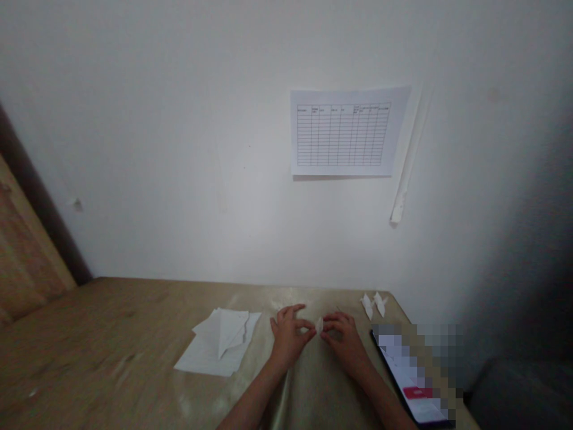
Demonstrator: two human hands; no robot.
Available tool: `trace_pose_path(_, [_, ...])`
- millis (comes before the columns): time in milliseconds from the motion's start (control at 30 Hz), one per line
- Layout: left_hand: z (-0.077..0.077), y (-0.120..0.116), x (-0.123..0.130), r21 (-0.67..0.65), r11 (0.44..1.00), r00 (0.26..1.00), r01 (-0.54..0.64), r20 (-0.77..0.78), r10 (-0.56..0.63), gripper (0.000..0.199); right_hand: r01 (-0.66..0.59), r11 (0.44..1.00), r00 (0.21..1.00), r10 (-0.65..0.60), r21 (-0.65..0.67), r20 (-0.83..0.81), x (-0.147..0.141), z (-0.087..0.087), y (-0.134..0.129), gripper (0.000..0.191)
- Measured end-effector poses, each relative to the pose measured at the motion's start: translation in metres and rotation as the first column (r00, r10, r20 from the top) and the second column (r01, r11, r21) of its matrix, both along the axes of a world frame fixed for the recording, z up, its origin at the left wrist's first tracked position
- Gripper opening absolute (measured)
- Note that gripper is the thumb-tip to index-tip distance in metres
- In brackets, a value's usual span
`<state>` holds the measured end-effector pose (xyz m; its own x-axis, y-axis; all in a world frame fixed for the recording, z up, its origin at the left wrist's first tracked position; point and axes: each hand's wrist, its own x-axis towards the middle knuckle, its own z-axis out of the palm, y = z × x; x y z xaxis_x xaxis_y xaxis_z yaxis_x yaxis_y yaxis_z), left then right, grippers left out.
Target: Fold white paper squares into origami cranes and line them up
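A small piece of folded white paper (319, 325) stands between my two hands, over the middle of the table. My left hand (289, 334) pinches its left side with thumb and forefinger, the other fingers spread. On the opposite side, my right hand (342, 337) has thumb and fingertips closed on the same paper. Its exact folds are too small to make out. Left of my hands lies a loose stack of white paper sheets (210, 352), with a folded sheet on top. Two small folded paper figures (367, 306) sit side by side near the far right corner.
A tablet (425, 406) with a lit screen, partly pixelated, lies along the table's right edge. The brownish covered table (111, 346) meets a white wall. A printed chart (340, 134) hangs there. A wooden panel (31, 251) stands at the left.
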<state>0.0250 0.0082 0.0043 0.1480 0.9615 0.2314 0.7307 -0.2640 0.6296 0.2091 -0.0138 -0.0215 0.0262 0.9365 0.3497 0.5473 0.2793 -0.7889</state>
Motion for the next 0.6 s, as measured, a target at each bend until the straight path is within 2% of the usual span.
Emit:
trace_pose_path(100, [-0.0001, -0.0004, -0.0004, -0.001, 1.000, 1.000, 0.018, -0.003, -0.018, 0.008, 0.003, 1.000, 1.000, -0.003, 0.006, -0.027, -0.0004, -0.0001, -0.0006, 0.011])
trace_pose_path(300, [0.0035, -0.0029, 0.0004, 0.005, 0.998, 0.998, 0.055, 0.002, -0.055, 0.018, 0.111, 0.994, 0.994, -0.111, -0.010, 0.000, -0.0008, -0.0040, -0.0015, 0.016])
trace_pose_path(600, [0.0031, -0.0057, 0.0031, 0.043, 0.998, 0.999, 0.038, -0.020, -0.038, 0.015, 0.114, 0.993, 0.993, -0.114, -0.012, 0.035, -0.0023, -0.0074, -0.0012, 0.017])
